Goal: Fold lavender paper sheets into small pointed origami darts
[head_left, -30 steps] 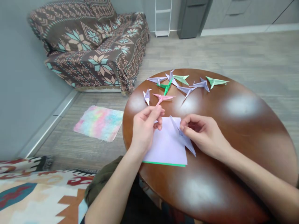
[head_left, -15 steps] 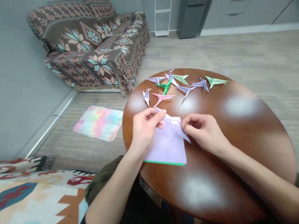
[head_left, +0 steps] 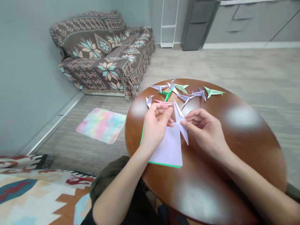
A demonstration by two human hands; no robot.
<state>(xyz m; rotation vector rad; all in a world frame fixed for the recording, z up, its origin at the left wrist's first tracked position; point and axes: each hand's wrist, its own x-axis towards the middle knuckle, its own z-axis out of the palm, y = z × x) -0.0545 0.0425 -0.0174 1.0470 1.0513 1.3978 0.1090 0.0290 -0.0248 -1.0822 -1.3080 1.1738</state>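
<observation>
A partly folded lilac origami crane (head_left: 179, 116), long and narrow, is pinched between the thumb and fingers of my right hand (head_left: 207, 129). It is held almost upright, with one point up and one down. My left hand (head_left: 156, 125) is just left of it, fingers loosely bent and apart from the thumb, with nothing seen between them. Below both hands lies a stack of square paper (head_left: 166, 147), lilac on top with green edges showing beneath. My left hand and wrist cover part of that stack.
Several finished paper cranes lie at the table's far side, among them a dark green crane (head_left: 167, 94), a pink crane (head_left: 164, 102) and a light green crane (head_left: 212, 92). The round brown table (head_left: 234, 150) is glossy. Beyond stand a covered sofa (head_left: 105, 62) and a pastel mat (head_left: 102, 125).
The lilac folded paper has turned from slanting to nearly upright. My left hand has let go of it, and my right hand now pinches it. The camera view has tilted up slightly.
</observation>
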